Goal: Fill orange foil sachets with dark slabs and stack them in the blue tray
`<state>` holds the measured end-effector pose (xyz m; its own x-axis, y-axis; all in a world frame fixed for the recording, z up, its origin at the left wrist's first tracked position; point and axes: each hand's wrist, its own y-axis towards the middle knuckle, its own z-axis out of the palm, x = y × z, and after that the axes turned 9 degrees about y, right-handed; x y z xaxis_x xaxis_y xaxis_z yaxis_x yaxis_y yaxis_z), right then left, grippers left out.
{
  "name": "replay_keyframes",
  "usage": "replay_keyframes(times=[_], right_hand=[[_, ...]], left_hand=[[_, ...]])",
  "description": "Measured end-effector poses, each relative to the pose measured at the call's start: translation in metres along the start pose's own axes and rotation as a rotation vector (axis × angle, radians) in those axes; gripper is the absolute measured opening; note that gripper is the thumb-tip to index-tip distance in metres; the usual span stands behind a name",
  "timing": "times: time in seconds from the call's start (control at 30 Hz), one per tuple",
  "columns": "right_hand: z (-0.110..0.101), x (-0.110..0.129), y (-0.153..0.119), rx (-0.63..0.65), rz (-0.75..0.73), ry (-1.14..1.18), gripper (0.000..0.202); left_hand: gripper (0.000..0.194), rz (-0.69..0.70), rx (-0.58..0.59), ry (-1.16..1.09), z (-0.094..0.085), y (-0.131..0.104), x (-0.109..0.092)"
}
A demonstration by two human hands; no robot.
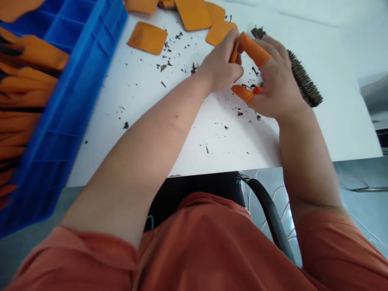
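Patch point(234, 53), orange and seen nearly edge-on, sits in the left hand point(223, 60), which is closed with its fingers curled round it, above the far part of the white table point(342, 121). The right hand point(277, 72) is close beside it, half open, its thumb and index finger spread well apart. Both wear orange finger cots point(254, 49), the index one reaching to the patch; whether its tip touches or only comes near, I cannot tell.

A brush point(306, 81) with dense, stiff bristles slants behind and to the right of the right hand, partly hidden by it – contact between the two cannot be made out. Dark crumbs point(163, 66) are scattered over the table, around and between the forearms.

More orange pieces point(148, 37) lie flat beyond the left hand, some overlapping, one apart from the rest near the crate. That blue crate point(81, 89) stands at the left, tilted in view, with a row of orange bundles point(21, 91) showing dark edges.

Below the table edge are a red-orange shirt point(209, 242), a black armrest point(269, 214) and thin cables point(283, 210) on the floor.
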<state>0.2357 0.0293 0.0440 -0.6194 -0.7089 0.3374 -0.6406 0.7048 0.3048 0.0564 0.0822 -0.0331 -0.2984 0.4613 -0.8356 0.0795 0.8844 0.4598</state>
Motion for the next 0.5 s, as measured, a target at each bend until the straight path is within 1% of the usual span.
replay_keyframes(times=[0.07,0.2,0.3,0.4,0.5], right_hand=[[0.0,-0.002,-0.001,-0.013,-0.01,0.01,0.079],[0.001,-0.005,-0.001,-0.07,-0.036,0.024,0.079],[0.002,-0.008,-0.001,-0.096,-0.034,0.055,0.072],[0.002,-0.012,0.001,-0.123,-0.058,0.051,0.074],[0.003,-0.015,0.003,-0.158,-0.061,0.052,0.073]], left_hand=[[0.032,0.008,0.017,0.038,-0.002,-0.002,-0.006],[0.029,0.031,0.117,0.086,-0.012,-0.005,-0.019],[0.03,0.011,0.142,0.13,-0.017,-0.008,-0.025],[0.028,0.019,0.157,0.167,-0.016,-0.009,-0.024],[0.025,0.059,0.118,0.16,-0.01,-0.006,-0.012]])
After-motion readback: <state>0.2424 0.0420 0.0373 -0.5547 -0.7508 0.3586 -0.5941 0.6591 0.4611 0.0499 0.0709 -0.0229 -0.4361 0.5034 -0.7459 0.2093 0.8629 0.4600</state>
